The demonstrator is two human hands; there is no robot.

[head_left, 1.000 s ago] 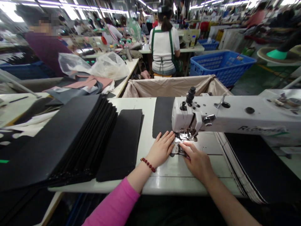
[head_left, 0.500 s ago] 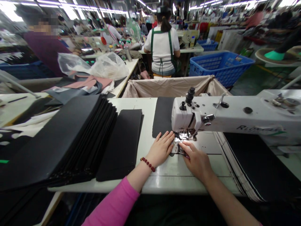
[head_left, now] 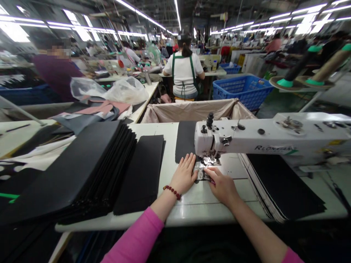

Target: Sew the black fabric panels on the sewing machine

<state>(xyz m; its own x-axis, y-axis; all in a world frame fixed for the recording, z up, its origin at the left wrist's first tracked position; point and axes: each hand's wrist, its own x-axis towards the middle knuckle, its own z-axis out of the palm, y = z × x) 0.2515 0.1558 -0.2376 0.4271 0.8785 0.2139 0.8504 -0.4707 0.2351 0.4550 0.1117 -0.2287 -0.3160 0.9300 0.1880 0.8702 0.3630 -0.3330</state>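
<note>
A white sewing machine (head_left: 233,137) reaches in from the right over the pale worktable (head_left: 170,175). A dark panel (head_left: 185,140) lies behind and left of its needle area. My left hand (head_left: 185,174) rests flat beside the metal plate (head_left: 201,174), fingers stretched toward the presser foot and near the panel's front edge. At the plate's right side, my right hand (head_left: 223,185) has its fingers bent together, the index finger on the plate. Something small and dark shows under those fingers, too hidden to make out.
Left stand a tall stack of dark panels (head_left: 71,164) and a smaller stack (head_left: 141,171). More panels (head_left: 279,182) lie under the machine arm at right. Behind are a cloth-lined bin (head_left: 189,110), a blue basket (head_left: 241,89) and a seated person (head_left: 184,73).
The view has tilted up and shifted right, so the machine sits further left in the picture. Both hands remain beside the metal plate in nearly the same poses.
</note>
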